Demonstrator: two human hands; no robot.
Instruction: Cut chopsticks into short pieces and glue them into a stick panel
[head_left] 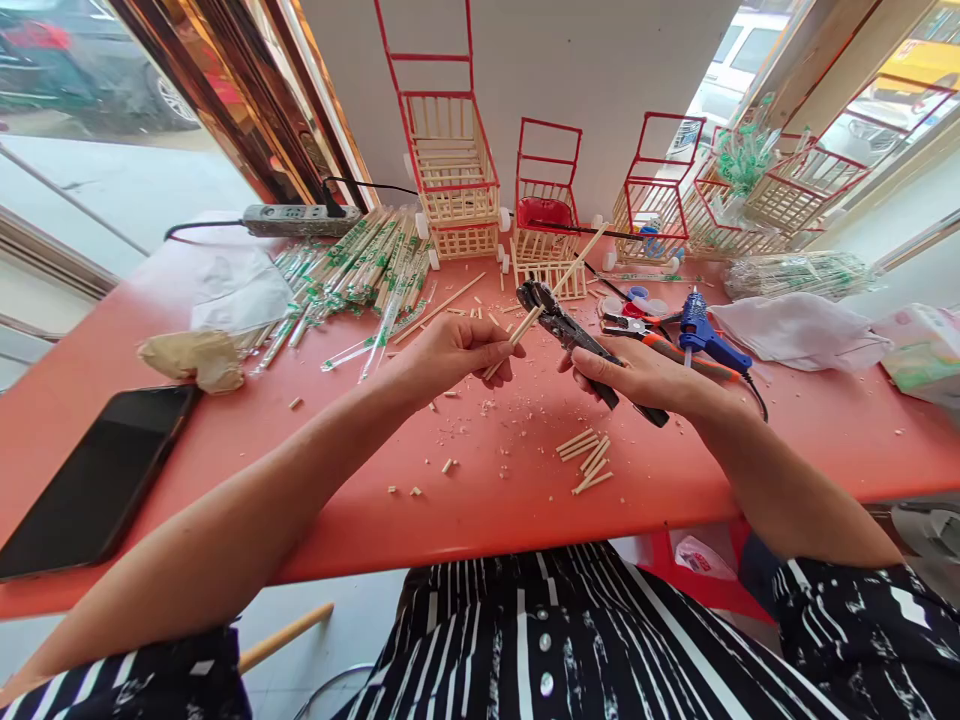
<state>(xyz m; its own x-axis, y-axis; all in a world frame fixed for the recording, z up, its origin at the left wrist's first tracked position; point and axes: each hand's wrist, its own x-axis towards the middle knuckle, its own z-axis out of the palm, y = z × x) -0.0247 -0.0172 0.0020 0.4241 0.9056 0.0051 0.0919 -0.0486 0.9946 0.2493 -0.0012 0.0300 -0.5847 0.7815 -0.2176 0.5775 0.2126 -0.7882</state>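
The left hand [450,352] pinches a thin wooden stick [559,288] between thumb and fingers. The stick slants up and to the right, away from the hand. The right hand [645,375] is wrapped tight around the handles of black pliers [570,335]. The head of the pliers sits right at the stick, a little above the left fingertips. It is hard to tell if the pliers are biting the stick or just touching it.

Both hands are held just above the red table [465,500]. Below the right hand lies a small pile of cut sticks [586,460]. Tiny wood bits lie all around.

No words can be read anywhere. The wrapped sticks [360,265] at the back have green print, but it is too small to make out.

A blue glue gun [701,330] lies just behind the right hand. Its cord goes behind the wrist. A dark phone [97,480] lies at the left, and its near end is hidden by the left arm. Little red and wood carts [454,170] stand by the wall. The tallest one is cut off at the top.
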